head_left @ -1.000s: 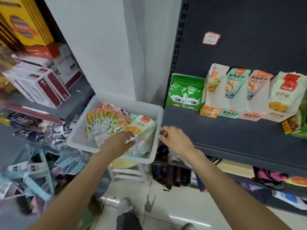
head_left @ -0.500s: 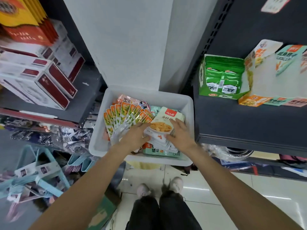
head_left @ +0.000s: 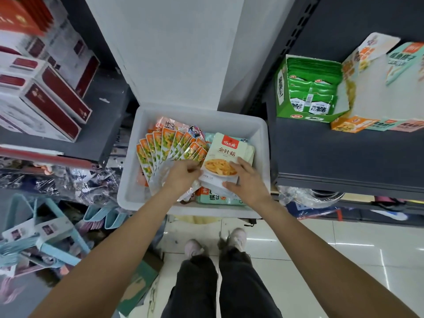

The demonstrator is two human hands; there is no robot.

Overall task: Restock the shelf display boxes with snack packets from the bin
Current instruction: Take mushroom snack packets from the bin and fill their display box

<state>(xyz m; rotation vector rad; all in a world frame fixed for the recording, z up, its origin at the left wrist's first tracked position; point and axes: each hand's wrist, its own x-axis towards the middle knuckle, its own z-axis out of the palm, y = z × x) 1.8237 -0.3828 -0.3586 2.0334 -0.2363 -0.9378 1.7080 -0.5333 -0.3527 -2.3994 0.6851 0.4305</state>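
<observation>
Packet stack [head_left: 223,164], white bin [head_left: 261,138]: light, slippery, apt to slide apart; right hand [head_left: 249,182] grips its edge, left hand [head_left: 183,174] pinches opposite side

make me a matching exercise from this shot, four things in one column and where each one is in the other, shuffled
Things:
1. fan of orange and green packets
2. cream packet with the red label
3. green display box
4. white and dark red boxes

Places:
A. on the dark shelf right of the bin
B. on the shelf left of the bin
C. in the bin, under the right hand
D. in the bin, by the left hand

Pairs: 1-D, 2-C, 3-A, 4-B
</observation>
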